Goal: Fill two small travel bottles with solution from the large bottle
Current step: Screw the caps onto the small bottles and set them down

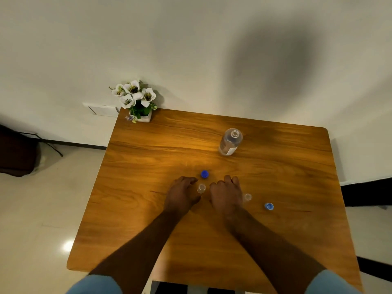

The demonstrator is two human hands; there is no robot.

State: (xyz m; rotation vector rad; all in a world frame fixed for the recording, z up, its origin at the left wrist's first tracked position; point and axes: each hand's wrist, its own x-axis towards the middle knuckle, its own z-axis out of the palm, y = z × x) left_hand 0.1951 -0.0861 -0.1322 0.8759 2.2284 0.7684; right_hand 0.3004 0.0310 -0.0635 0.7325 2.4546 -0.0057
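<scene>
The second small clear plastic travel bottle [247, 197] is half hidden behind the right hand [226, 196], only its open mouth and one side showing. The liquid level in either small bottle is too faint to judge. The printed label on the large clear plastic bottle [230, 142] is unreadable. Both light blue sleeves [95, 285] run off the bottom edge.

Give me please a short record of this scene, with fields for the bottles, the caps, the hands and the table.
large bottle: upright, uncapped, far right of table
small bottle: open, between the hands
second small bottle: open, right of the right hand
dark blue cap: beyond the hands
light blue cap: near right edge
left hand: on table, empty
right hand: on table, empty
table: wooden
flower pot: far left corner
</scene>
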